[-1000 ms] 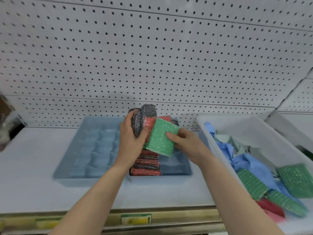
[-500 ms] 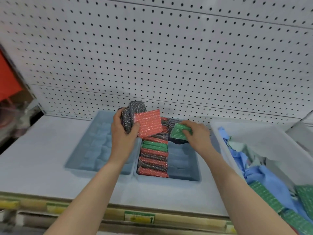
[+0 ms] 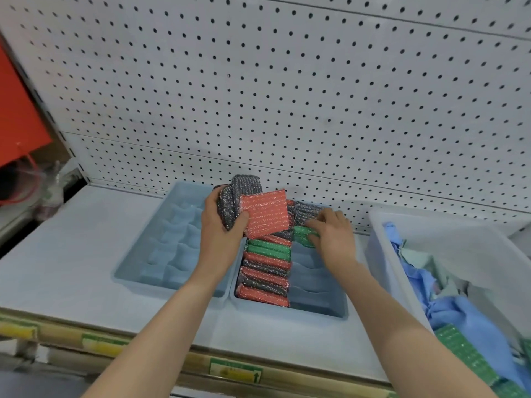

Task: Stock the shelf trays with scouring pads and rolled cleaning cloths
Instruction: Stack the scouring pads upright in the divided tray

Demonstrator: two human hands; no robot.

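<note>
My left hand (image 3: pixel 221 228) grips a bunch of scouring pads above the trays, with a red pad (image 3: pixel 265 212) in front and grey pads (image 3: pixel 244 186) behind it. My right hand (image 3: pixel 333 237) pinches a green pad (image 3: pixel 301 234) and sets it on edge in the right column of the right blue tray (image 3: pixel 319 308). A row of red, green and grey pads (image 3: pixel 265 271) stands on edge in that tray's left column. The left blue tray (image 3: pixel 161 271) holds only its dividers.
A white bin (image 3: pixel 382 254) at the right holds blue cloths (image 3: pixel 459 314) and loose green pads (image 3: pixel 465 354). A white pegboard wall (image 3: pixel 287 96) backs the shelf. The shelf's front edge carries price labels (image 3: pixel 234 369). Something red (image 3: pixel 20 110) hangs at the far left.
My right hand has carried the green pad from the bunch in my left hand down into the right tray's right column. The view has shifted left and drawn closer.
</note>
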